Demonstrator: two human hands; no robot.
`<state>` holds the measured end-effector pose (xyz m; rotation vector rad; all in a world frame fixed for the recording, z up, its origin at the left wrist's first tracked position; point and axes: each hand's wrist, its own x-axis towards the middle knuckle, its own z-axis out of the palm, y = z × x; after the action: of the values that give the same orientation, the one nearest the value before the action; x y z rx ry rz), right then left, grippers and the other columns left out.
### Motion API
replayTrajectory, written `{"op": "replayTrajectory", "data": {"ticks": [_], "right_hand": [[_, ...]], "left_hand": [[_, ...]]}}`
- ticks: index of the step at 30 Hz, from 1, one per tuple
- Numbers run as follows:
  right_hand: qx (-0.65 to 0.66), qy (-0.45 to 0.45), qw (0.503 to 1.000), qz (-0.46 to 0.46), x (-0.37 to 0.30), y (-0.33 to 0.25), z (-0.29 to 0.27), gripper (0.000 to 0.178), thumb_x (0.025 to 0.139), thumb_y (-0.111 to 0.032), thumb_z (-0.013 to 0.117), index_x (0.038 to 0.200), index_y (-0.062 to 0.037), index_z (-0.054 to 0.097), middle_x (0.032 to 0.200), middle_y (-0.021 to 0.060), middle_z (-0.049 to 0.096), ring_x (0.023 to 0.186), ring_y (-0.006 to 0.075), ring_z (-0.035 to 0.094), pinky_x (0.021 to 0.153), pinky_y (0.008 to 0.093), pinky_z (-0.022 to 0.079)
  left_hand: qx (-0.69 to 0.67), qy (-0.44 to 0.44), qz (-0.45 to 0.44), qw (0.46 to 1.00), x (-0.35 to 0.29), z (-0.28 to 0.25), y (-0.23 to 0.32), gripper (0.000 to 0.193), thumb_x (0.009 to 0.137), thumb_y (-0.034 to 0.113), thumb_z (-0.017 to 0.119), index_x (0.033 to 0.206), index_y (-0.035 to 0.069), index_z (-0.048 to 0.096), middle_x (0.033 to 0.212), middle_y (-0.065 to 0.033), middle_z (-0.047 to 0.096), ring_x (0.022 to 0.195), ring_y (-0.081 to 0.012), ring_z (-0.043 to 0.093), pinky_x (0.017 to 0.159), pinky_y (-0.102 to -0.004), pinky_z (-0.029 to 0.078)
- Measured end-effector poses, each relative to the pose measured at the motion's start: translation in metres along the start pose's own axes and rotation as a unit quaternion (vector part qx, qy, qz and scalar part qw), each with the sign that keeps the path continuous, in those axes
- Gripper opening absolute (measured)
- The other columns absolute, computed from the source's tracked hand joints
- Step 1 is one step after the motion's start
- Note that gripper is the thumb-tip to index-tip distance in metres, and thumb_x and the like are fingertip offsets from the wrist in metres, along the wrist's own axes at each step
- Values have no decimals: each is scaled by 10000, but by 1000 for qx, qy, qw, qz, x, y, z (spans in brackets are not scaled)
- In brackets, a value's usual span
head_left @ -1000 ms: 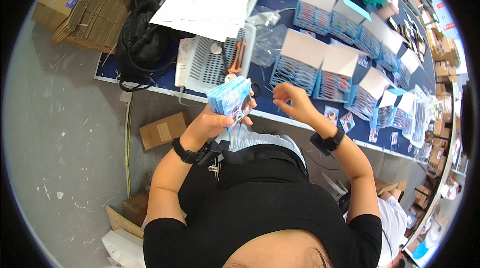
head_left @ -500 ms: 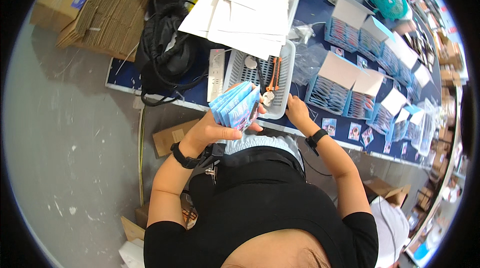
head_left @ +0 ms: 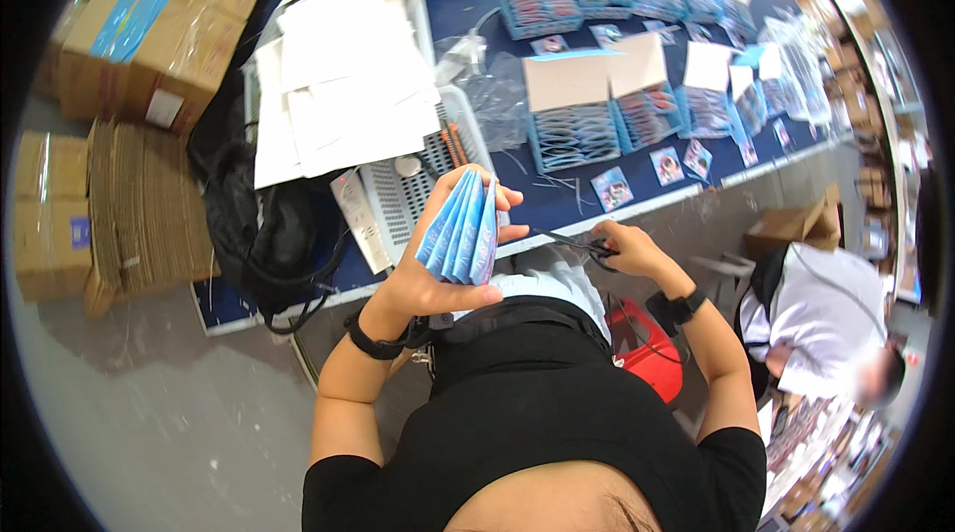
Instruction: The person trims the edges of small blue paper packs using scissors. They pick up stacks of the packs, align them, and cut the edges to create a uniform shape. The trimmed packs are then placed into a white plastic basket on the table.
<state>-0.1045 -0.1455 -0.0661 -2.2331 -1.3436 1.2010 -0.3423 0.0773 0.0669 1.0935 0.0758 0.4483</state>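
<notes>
A fanned stack of blue printed packets (head_left: 461, 232) is gripped in my left hand (head_left: 406, 285), with the thumb along the lower side and the fingers behind. My right hand (head_left: 639, 256) is closed around the handles of dark scissors (head_left: 575, 242), in front of the table edge. The blades point left, toward the packets, but stay apart from them. Behind my left hand is a grey perforated basket (head_left: 386, 196) with orange-and-black tools (head_left: 454, 144) in it. White paper sheets (head_left: 343, 85) lie partly over the basket.
On the blue table (head_left: 557, 196), open boxes (head_left: 574, 134) of blue packets stand in rows, with small picture cards (head_left: 611, 190) before them. A black bag (head_left: 261, 219), white power strip (head_left: 358, 216) and stacked cartons (head_left: 149, 204) are at left. A red stool (head_left: 652, 363) and another person (head_left: 826, 318) are at right.
My view has turned to the right. My right hand has come away from the basket's corner and now shows scissors in it. The packets in my left hand are tilted more upright and fanned.
</notes>
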Motion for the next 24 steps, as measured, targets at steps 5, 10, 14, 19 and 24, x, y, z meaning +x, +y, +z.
{"op": "replayTrajectory", "data": {"ticks": [5,10,14,19,24], "right_hand": [[418,17,903,97,-89,-5,-21,607,699,-41,696,1264,-43,476,903,26,633,789,108,551,732,249,457],[370,180,911,-19,-147,-54,-40,670,632,-171,810,1200,-8,494,981,43,546,858,120,491,783,249,422],[171,352,919,-54,-179,-102,-60,606,608,-273,828,1089,-20,560,795,74,569,675,169,550,631,275,459],[-16,446,892,-67,-179,-111,-61,512,621,-383,801,981,-77,604,620,25,508,497,188,510,459,288,363],[-75,445,890,-59,-183,-103,-67,501,642,-397,771,988,-75,603,627,24,505,500,183,507,460,296,358]], "left_hand": [[63,-35,-7,997,31,30,-17,985,588,210,875,1325,22,250,1127,-103,406,1034,-187,479,818,-346,531],[383,-52,102,917,59,53,-38,964,603,248,869,1322,-10,280,1171,-127,439,984,-195,508,816,-296,469],[529,-50,242,812,84,83,-46,901,633,247,841,1304,-15,300,1176,-156,438,1004,-245,494,856,-338,414],[561,-23,312,766,95,119,-48,797,598,146,788,1251,-16,359,1147,-174,420,1050,-305,448,896,-382,377],[568,-19,333,753,101,128,-52,770,604,145,779,1240,-14,375,1177,-181,379,1076,-305,412,891,-371,369]]}}
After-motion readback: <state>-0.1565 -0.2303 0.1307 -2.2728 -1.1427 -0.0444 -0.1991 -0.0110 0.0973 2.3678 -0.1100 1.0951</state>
